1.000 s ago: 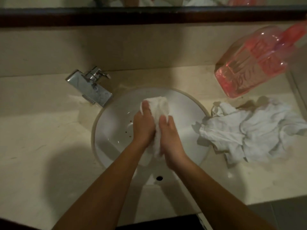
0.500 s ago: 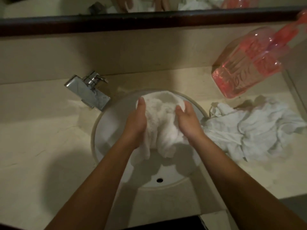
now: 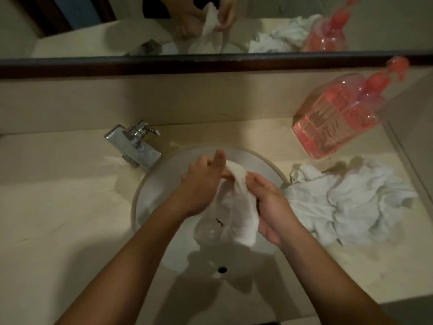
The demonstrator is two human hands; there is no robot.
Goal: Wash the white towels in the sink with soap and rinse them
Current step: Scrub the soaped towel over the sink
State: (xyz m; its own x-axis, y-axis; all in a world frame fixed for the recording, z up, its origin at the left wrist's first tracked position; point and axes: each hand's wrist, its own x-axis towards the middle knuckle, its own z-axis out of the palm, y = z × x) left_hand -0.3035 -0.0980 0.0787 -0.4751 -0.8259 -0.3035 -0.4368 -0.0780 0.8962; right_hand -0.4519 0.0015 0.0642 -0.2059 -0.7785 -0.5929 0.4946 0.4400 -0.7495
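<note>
A white towel (image 3: 237, 207) hangs bunched over the round white sink (image 3: 154, 184). My left hand (image 3: 199, 184) grips its upper end from the left, thumb raised. My right hand (image 3: 271, 207) holds its right side, fingers curled round the cloth. The towel's lower end dangles above the basin floor near the drain. A heap of other white towels (image 3: 351, 202) lies on the counter just right of the sink. A pink soap pump bottle (image 3: 339, 123) stands behind that heap.
A chrome tap (image 3: 133, 144) sits at the sink's back left, with no water running. A dark-framed mirror (image 3: 210, 31) runs along the wall above. The beige counter (image 3: 58, 207) stretches left of the sink. An overflow hole (image 3: 222, 269) shows in the near basin wall.
The towel was spread wide between my hands half a second ago; now it is gathered into a narrower bunch, my hands closer together and lower. The camera tilted up, showing more mirror.
</note>
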